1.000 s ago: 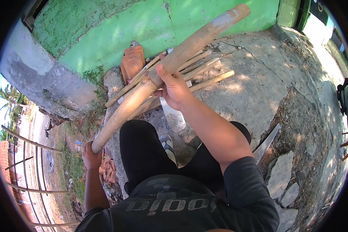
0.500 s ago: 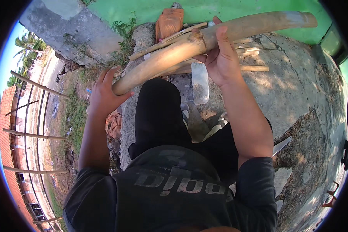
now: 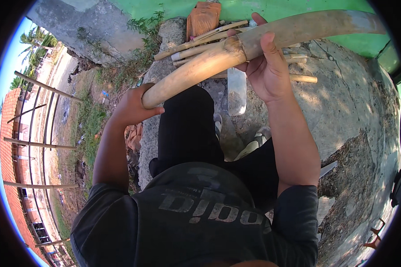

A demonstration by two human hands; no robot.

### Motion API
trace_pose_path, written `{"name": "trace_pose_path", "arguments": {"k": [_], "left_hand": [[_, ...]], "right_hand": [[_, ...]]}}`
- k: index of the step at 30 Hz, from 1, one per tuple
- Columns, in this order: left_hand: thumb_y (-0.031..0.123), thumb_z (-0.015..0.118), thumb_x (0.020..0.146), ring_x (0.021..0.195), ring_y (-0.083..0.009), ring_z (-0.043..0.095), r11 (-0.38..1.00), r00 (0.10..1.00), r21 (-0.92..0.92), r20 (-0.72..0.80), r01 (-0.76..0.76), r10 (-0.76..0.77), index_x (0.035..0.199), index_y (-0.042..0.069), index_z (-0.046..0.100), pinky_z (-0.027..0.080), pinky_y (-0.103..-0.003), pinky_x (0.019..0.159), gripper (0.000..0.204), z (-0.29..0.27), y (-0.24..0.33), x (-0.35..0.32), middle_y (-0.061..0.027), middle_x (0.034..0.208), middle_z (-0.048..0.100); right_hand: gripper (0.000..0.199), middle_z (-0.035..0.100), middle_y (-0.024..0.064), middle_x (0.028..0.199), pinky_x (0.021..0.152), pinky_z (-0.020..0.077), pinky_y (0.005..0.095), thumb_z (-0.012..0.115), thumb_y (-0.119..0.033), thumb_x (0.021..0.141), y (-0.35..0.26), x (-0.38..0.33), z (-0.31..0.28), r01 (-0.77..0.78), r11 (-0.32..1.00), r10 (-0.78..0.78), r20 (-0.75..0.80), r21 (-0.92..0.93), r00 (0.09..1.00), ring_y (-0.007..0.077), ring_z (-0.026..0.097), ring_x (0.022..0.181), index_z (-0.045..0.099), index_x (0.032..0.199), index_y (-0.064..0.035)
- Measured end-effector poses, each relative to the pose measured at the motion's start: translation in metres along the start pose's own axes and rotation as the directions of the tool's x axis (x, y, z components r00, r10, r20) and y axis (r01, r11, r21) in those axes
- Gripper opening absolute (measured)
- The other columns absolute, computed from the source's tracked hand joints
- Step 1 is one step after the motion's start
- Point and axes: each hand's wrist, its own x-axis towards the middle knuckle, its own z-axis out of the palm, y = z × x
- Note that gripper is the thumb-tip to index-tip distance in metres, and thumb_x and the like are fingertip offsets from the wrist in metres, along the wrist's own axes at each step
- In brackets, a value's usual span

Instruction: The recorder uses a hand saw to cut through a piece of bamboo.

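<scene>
A thick, tan bamboo pole [image 3: 196, 72] is held slanting across the upper part of the head view, with a ringed joint near its middle. My left hand [image 3: 132, 106] wraps round its lower left end, the thumb below and the fingers partly hidden. Just right of the joint, my right hand [image 3: 271, 75] holds the pole between the raised thumb and fingers that pass behind it. Beyond the joint the pole runs greyer toward the green wall at the upper right.
Several thinner bamboo pieces [image 3: 304, 78] lie behind the pole. A whitish rectangular block [image 3: 237, 93] is on the ground near my feet. Stacked orange roof tiles [image 3: 203, 18] stand by the green wall [image 3: 289, 6]. A blade-like metal piece [image 3: 329, 169] lies right of my right arm.
The pole has moved slightly right, both hands with it. My left hand's fingers, spread at the pole's end before, now close round it.
</scene>
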Motion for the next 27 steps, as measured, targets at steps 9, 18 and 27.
{"name": "trace_pose_path", "arguments": {"k": [9, 18, 27], "left_hand": [[0.025, 0.086, 0.07, 0.094, -0.0297, 0.071, 0.998, 0.979, 0.029, -0.197, -0.055, 0.059, 0.121, 0.006, 0.063, 0.054, -0.04, 0.084, 0.06, -0.005, 0.002, -0.004, -0.0161, 0.102, 0.072], [0.024, 0.086, 0.07, 0.092, -0.0314, 0.072, 0.994, 0.957, 0.091, -0.278, -0.06, 0.083, 0.119, 0.008, 0.064, 0.055, -0.04, 0.082, 0.056, -0.002, -0.002, -0.007, -0.0161, 0.1, 0.072], [0.021, 0.081, 0.068, 0.087, -0.0351, 0.07, 0.985, 0.888, 0.135, -0.433, -0.106, 0.154, 0.118, 0.014, 0.063, 0.056, -0.044, 0.077, 0.054, 0.006, -0.004, -0.002, -0.0142, 0.093, 0.071]], "right_hand": [[0.058, 0.062, 0.0167, 0.117, 0.089, 0.0534, 0.0442, 0.061, -0.043, 0.096, -0.005, -0.004, 0.003, -0.035, 0.957, 0.044, -0.025, 0.29, 0.999, 0.0281, 0.064, 0.107, 0.036, 0.141, -0.0161], [0.068, 0.058, 0.0224, 0.131, 0.102, 0.0489, 0.051, 0.063, -0.038, 0.094, 0.006, 0.0, -0.009, 0.042, 0.945, -0.088, 0.13, 0.323, 0.988, 0.0344, 0.06, 0.119, 0.03, 0.15, -0.0169], [0.079, 0.057, 0.0266, 0.13, 0.105, 0.0461, 0.0513, 0.07, -0.038, 0.088, 0.002, 0.005, -0.009, 0.095, 0.965, -0.143, 0.189, 0.243, 0.971, 0.0344, 0.057, 0.124, 0.029, 0.149, -0.008]]}}
